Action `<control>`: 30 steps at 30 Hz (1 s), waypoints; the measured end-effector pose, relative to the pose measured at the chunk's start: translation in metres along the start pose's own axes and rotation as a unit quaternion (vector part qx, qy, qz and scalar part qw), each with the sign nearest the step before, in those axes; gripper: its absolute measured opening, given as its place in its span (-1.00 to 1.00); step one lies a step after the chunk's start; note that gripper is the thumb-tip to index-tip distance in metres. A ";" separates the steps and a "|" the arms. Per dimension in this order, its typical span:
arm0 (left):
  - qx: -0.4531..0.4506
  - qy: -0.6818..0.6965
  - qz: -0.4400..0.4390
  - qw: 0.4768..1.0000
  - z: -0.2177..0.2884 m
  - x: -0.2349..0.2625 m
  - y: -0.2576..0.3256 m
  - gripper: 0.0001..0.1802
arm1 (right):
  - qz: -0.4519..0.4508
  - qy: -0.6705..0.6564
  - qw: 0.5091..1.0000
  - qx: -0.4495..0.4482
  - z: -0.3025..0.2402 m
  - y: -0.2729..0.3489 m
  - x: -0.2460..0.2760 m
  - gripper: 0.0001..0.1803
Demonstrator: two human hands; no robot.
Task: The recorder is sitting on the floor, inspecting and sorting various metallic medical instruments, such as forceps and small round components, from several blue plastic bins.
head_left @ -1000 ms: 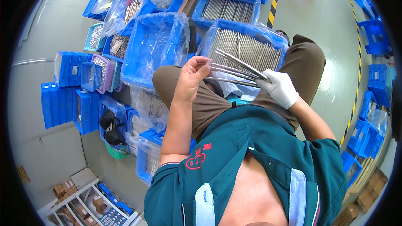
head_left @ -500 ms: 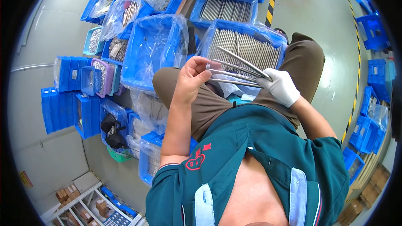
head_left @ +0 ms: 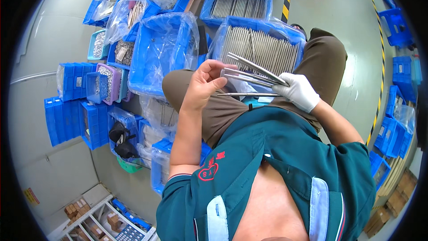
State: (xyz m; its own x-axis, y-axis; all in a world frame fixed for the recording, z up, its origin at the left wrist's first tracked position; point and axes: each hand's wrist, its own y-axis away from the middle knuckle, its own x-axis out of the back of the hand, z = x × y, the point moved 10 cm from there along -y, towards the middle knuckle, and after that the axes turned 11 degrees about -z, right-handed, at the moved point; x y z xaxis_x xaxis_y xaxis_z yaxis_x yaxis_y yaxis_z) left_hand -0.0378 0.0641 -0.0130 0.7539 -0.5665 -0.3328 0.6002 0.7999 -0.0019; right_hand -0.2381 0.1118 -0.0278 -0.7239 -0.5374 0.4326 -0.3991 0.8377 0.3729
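A factory workshop: bins [head_left: 278, 31] of metal rods [head_left: 267, 51] (plus striped floor tape [head_left: 286, 3]).

The dark green short-sleeved cloth shirt [head_left: 243, 151] bears red embroidered characters [head_left: 220, 155] and a red heart-outlined emblem [head_left: 208, 172] with letters inside it. A yellow-and-red rectangular sign [head_left: 31, 195] on the pale grey panelled wall [head_left: 67, 172] and a white rectangular label [head_left: 79, 81] on a blue plastic bin [head_left: 70, 72] are too small to read
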 end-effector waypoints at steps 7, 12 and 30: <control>0.061 -0.001 -0.007 0.998 -0.011 0.003 0.004 -0.70 | 0.067 0.097 0.990 0.079 -0.015 0.007 0.001 -0.81; 0.039 0.025 0.004 0.999 -0.012 0.001 0.002 -0.67 | 0.069 0.109 0.989 0.078 -0.017 0.005 0.000 -0.81; 0.046 -0.036 0.075 0.995 0.012 0.010 0.028 -0.81 | -0.039 -0.007 0.998 0.043 -0.027 0.000 -0.007 -0.84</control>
State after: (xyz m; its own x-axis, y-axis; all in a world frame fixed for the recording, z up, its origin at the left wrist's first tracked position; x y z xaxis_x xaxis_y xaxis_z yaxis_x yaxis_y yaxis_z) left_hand -0.0108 0.0786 -0.0054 0.8516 -0.4581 -0.2548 0.4997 0.8563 0.1306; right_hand -0.2181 0.1128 -0.0091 -0.6960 -0.6009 0.3931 -0.5016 0.7986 0.3325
